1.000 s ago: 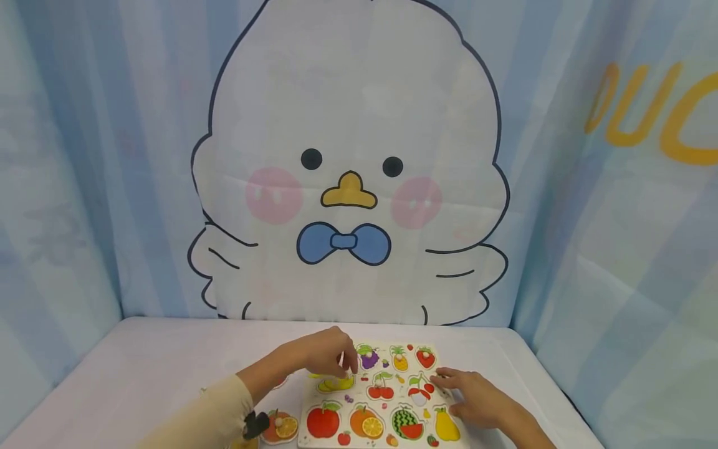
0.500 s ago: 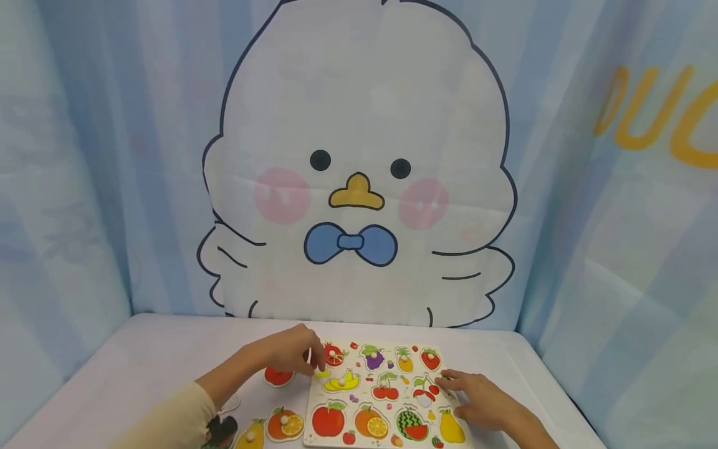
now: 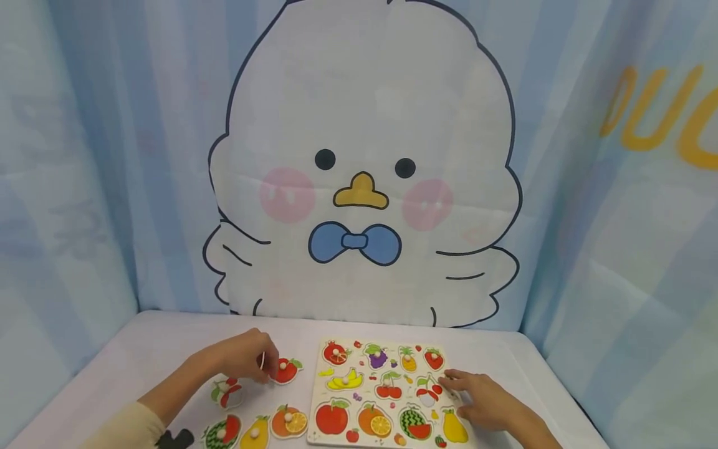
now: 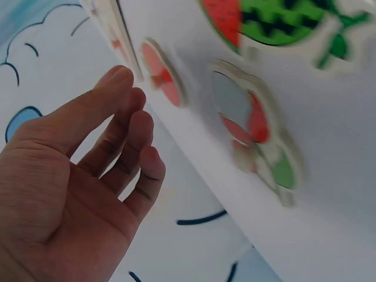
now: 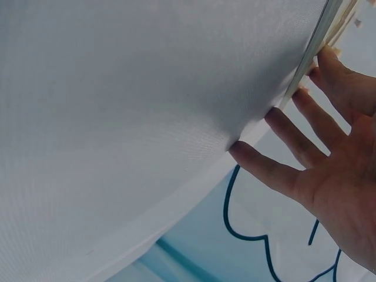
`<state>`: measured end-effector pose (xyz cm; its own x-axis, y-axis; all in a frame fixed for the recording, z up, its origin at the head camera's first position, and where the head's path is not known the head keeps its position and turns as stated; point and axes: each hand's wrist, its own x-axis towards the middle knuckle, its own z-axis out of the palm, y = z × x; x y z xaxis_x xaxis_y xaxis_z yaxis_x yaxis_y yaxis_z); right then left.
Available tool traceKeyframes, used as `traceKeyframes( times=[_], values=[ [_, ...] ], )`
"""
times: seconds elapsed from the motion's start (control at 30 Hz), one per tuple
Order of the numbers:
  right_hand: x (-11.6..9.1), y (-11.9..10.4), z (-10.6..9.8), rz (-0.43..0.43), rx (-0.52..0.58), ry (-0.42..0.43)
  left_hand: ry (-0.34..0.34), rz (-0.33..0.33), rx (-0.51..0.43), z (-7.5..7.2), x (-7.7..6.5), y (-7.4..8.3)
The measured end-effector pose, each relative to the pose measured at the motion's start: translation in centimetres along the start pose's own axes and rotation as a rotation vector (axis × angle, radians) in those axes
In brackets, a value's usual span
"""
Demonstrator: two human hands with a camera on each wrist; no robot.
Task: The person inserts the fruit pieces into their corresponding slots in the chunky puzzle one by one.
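My left hand (image 3: pixel 249 355) hovers over loose puzzle pieces left of the board, fingers loosely bent with nothing between them. Right by its fingertips lies a knobbed red apple piece (image 3: pixel 288 371); a red-and-white fruit piece (image 4: pixel 249 117) with green leaves is closer to the wrist. My right hand (image 3: pixel 482 399) rests at the right edge of the fruit puzzle board (image 3: pixel 359 399), fingers spread and touching that edge. On the board, knobs show on the pomegranate (image 3: pixel 336 353), grapes (image 3: pixel 376 357) and cherries (image 3: pixel 388 386), among others. The front-row apple picture (image 3: pixel 331 417) shows no knob.
Loose watermelon (image 3: pixel 222 431), pear (image 3: pixel 255 433) and orange (image 3: pixel 288 421) pieces lie in the front left, beside the board. A white cloth covers the table (image 3: pixel 179 340). Behind it hangs a curtain (image 3: pixel 359 112) with a cartoon duck.
My left hand has moved left, off the board and over the loose pieces, uncovering the pomegranate and bananas. The right hand stays at the board's edge. The head view has shifted slightly.
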<state>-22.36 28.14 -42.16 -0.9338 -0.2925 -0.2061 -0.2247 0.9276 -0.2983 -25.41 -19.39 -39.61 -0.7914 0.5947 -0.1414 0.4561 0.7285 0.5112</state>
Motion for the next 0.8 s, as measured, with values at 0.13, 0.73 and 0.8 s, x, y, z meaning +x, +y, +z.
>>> traceKeyframes(
  times=[0.13,0.73,0.8],
  values=[
    [0.0,0.1,-0.1,0.007,0.0,0.005,0.001,-0.046,-0.036,0.1,-1.1,-1.0],
    [0.3,0.6,0.2,-0.016,0.014,-0.002,0.012,-0.305,-0.079,0.7,-4.4,-3.4],
    [0.3,0.5,0.2,-0.006,0.015,0.001,0.026,-0.322,-0.067,0.8,-4.6,-3.5]
  ],
)
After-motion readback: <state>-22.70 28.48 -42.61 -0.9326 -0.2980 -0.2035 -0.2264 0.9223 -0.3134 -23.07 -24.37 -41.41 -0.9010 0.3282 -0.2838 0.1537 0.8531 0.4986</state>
